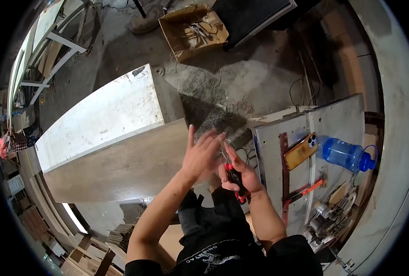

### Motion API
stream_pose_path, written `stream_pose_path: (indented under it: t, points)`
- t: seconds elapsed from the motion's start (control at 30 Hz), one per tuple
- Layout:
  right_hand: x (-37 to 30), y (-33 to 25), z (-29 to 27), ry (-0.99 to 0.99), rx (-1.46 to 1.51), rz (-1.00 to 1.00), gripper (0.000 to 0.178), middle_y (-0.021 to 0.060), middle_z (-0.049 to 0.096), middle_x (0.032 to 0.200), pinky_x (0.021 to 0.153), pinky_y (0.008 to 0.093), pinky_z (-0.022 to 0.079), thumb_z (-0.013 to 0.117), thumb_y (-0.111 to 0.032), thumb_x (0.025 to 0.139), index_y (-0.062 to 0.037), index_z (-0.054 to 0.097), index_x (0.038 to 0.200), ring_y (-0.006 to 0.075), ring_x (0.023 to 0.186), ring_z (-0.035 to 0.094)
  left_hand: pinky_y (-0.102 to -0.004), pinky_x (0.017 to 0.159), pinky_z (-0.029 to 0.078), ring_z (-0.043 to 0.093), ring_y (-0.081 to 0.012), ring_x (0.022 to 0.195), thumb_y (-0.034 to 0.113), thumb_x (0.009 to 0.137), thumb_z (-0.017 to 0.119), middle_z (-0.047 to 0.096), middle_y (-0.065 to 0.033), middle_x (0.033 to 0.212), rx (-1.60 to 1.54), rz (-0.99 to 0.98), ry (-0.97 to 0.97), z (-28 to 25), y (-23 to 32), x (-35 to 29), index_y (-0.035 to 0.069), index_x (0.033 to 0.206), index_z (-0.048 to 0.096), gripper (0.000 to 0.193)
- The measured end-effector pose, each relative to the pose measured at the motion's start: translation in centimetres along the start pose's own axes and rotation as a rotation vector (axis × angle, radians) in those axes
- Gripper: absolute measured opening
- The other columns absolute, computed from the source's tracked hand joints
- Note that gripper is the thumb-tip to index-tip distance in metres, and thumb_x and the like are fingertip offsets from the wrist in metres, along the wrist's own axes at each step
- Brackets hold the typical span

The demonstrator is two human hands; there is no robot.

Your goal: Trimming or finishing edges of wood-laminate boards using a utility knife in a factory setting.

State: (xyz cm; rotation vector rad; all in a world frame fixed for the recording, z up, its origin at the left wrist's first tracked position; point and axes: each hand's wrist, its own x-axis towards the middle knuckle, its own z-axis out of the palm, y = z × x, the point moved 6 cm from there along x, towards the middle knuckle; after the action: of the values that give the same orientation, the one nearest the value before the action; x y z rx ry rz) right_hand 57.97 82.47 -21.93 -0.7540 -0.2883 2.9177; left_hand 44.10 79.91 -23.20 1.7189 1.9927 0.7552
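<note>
My right hand (246, 175) is closed around pliers (234, 177) with black and red handles, their metal jaws pointing away from me. Close beside the jaws is my left hand (200, 155), its fingers stretched and apart, partly smeared by motion. I cannot tell whether its fingertips touch the pliers' tip. A thin pale strand, perhaps wire, shows by the jaws, too small to make out. Left of my hands lies a long wooden panel (117, 161) with a brown grained face, next to a white curved-edge panel (107, 115).
On a grey metal-topped table (338, 119) to the right lie a phone (301, 152) in an amber case, a blue water bottle (345, 154) and a red-and-black tool (305, 191). Tangled wire (204, 89) covers the floor ahead, below a cardboard box (179, 43) of scraps.
</note>
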Motion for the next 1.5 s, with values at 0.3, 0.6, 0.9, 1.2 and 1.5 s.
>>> stream_pose_path:
  t: [0.3, 0.6, 0.9, 1.2, 1.5]
  points:
    - [-4.9, 0.4, -4.3, 0.203, -0.413, -0.106, 0.062, 0.0098, 0.062, 0.088, 0.057, 0.0266, 0.043, 0.051, -0.033, 0.108, -0.0111, 0.032, 0.163, 0.0137, 0.058, 0.051, -0.0596, 0.117, 0.03, 0.067, -0.0274, 0.093, 0.017, 0.097, 0.056, 0.067, -0.0024, 0.086, 0.205, -0.014, -0.022, -1.0, -5.8, 6.4, 0.012, 0.097, 0.056, 0.006]
    - [-6.7, 3.3, -9.8, 0.414, -0.558, -0.201, 0.026, 0.0076, 0.066, 0.091, 0.074, 0.0302, 0.052, 0.057, -0.018, 0.104, -0.0017, 0.059, 0.125, 0.0167, 0.078, 0.065, -0.059, 0.124, 0.018, 0.028, -0.0371, 0.153, 0.036, 0.091, 0.075, 0.037, -0.017, 0.162, 0.329, -0.316, -0.063, -6.5, -10.8, 9.7, 0.012, 0.157, 0.038, 0.08]
    - [3.7, -1.1, -6.7, 0.423, -1.531, -0.589, 0.019, 0.0077, 0.068, 0.081, 0.073, 0.0376, 0.05, 0.069, -0.026, 0.096, -0.0072, 0.071, 0.092, 0.027, 0.074, 0.067, -0.059, 0.126, 0.012, 0.024, -0.0317, 0.156, 0.035, 0.098, 0.058, 0.035, -0.0118, 0.165, 0.394, -0.638, 0.211, -6.3, -17.9, -3.5, 0.023, 0.153, 0.046, 0.057]
    - [19.3, -5.4, -4.1, 0.127, -2.079, -1.008, 0.045, 0.0006, 0.058, 0.068, 0.077, 0.0426, 0.042, 0.065, -0.053, 0.096, -0.0153, 0.057, 0.074, 0.0218, 0.064, 0.059, -0.0549, 0.126, 0.018, 0.033, -0.0311, 0.153, 0.028, 0.096, 0.055, 0.042, -0.0125, 0.161, 0.368, -0.613, 0.319, -6.8, -17.3, -2.4, 0.02, 0.148, 0.054, 0.053]
    - [17.6, -4.0, -2.0, -0.041, -2.054, -0.952, 0.047, -0.0007, 0.055, 0.065, 0.077, 0.04, 0.042, 0.062, -0.056, 0.097, -0.0188, 0.058, 0.07, 0.0186, 0.061, 0.059, -0.0552, 0.125, 0.02, 0.034, -0.0307, 0.152, 0.025, 0.093, 0.06, 0.042, -0.0109, 0.161, 0.378, -0.636, 0.324, -7.5, -18.0, -3.2, 0.022, 0.147, 0.054, 0.054]
